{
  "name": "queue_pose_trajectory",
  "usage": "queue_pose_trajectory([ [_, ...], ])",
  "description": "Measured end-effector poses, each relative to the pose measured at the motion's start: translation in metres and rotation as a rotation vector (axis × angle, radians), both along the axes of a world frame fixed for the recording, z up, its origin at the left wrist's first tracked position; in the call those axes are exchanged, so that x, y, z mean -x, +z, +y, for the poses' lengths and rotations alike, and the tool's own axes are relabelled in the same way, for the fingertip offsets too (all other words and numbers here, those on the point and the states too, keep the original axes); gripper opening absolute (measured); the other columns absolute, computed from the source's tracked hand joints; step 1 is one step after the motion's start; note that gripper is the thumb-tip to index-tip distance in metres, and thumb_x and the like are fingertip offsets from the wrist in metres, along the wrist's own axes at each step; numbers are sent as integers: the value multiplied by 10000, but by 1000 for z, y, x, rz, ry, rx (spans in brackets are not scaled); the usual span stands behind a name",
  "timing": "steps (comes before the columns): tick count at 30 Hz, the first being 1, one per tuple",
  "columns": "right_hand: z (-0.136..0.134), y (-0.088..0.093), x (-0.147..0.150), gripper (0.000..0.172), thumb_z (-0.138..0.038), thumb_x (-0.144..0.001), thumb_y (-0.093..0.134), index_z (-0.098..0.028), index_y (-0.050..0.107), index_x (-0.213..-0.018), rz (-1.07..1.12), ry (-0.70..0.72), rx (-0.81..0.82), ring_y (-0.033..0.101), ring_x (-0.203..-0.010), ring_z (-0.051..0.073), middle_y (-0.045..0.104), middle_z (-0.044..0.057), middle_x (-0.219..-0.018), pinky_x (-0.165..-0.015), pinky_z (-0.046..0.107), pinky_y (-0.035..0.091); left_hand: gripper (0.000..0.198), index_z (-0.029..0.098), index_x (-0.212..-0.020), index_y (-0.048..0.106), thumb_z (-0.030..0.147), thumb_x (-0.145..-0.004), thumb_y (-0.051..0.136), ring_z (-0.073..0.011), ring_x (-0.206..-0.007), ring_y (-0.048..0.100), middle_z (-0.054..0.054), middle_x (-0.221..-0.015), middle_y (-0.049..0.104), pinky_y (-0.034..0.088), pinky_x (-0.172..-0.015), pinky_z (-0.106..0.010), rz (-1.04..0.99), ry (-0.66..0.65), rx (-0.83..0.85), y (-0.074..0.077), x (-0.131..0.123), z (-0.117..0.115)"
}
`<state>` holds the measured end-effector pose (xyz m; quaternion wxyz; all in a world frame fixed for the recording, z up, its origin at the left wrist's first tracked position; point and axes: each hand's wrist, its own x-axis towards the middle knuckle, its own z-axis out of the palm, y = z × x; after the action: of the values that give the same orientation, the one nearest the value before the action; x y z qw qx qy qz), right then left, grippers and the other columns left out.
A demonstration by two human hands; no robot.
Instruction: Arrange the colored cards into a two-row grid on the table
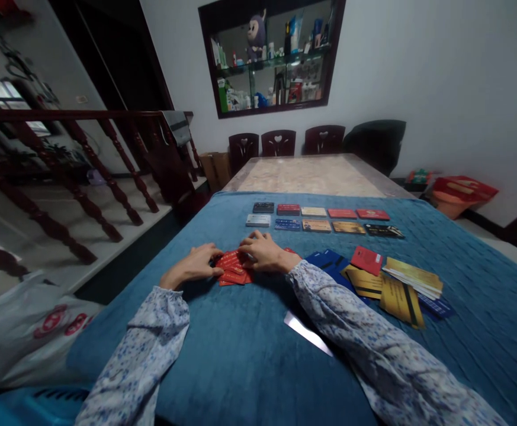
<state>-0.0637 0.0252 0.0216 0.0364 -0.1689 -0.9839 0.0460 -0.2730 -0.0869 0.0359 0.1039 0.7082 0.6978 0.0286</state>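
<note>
**Q:** Head view: where are the hands?

**A:** Both reach forward in flowered sleeves onto a tabletop covered by a blue towelling cloth. The left hand and right hand meet over a small fanned pile of glossy red plastic cards. The pile lies on the cloth just in front of the person, near the middle.

**Q:** Is either grip closed on a card?

**A:** Each grip is narrow, with fingers bent down onto the pile. The left touches its left edge and the right covers its top. I cannot tell whether any card is pinched, because the fingertips are hidden. The hands probably bracket the pile to keep it together.

**Q:** What else lies there?

**A:** Beyond the hands are two neat rows of flat cards in grey, blue, red, cream, gold and black. They are spaced apart, probably so each face shows. To the right is a loose, overlapping heap of blue, red and gold cards.

**Q:** Any containers?

**A:** A dark-framed glass wall cabinet holds bottles, tubes and a purple plush toy. A white plastic bag with red print slumps at the left, its contents hidden.
</note>
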Motion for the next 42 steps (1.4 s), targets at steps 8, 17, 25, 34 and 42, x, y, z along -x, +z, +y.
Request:
queue_pose_trajectory([
  [8,3,1,1,371,-426,-920,631,-226,687,-1227,-10,31,41,418,-1256,341,655,121,-1346,-906,447,354,444,183,-1195,706,346,-792,617,-244,-1031,625,-80,-1142,662,477,-914,-326,-89,-107,-43,4,2,-4],
  [17,5,3,0,411,-514,-950,597,-201,693,-1200,-44,43,53,434,-1227,322,659,132,-1315,-882,417,363,453,200,-1220,690,402,-818,634,-257,-1124,595,-77,-1199,673,467,-1014,-353,-173,-169,-98,0,12,-2],
  [25,6,3,0,376,-497,-959,594,-205,714,-1163,6,63,17,440,-1221,308,689,124,-1280,-888,409,351,485,189,-1246,672,423,-822,644,-268,-1138,561,-90,-1199,664,430,-1035,-392,-75,-98,-36,-1,14,-2],
  [34,7,1,-2,389,-508,-961,585,-203,714,-1164,0,56,-1,442,-1204,304,686,125,-1277,-876,400,353,449,180,-1166,716,437,-808,632,-265,-1072,594,-83,-1088,690,455,-994,-358,-92,-96,-38,1,10,-3],
  [42,4,9,-3,417,-539,-922,620,-182,705,-1120,-28,18,-26,459,-1174,302,666,133,-1237,-868,396,378,477,171,-1171,713,450,-801,597,-272,-1057,620,-104,-1119,704,478,-983,-376,-119,-107,-90,4,6,-3],
])
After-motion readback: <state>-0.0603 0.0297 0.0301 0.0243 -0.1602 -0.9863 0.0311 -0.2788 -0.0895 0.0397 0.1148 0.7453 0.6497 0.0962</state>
